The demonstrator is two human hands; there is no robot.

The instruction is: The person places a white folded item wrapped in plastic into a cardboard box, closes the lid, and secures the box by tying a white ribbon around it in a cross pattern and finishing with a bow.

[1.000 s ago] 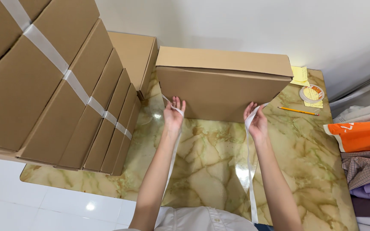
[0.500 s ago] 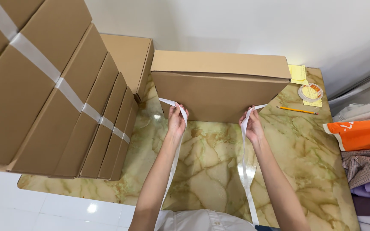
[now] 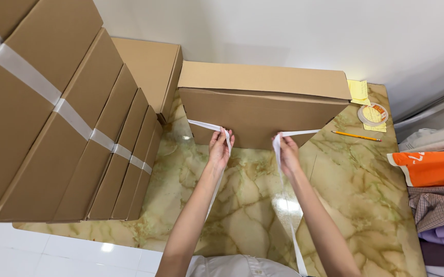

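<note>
Our left hand (image 3: pixel 219 149) and right hand (image 3: pixel 286 152), apart, are each clamped on an end of white plastic strapping band (image 3: pixel 205 125) before the flat brown cardboard box (image 3: pixel 263 105) standing at twelve o'clock on the green-veined marble table (image 3: pixel 355 205). The box hides the band's far run; the loose tails leave the frame below.

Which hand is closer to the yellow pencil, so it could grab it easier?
The right hand. The pencil lies on the marble table to that hand's side, while the left hand is farther off. Both hands hold white strap ends by the cardboard box, so one must let go first.
</note>
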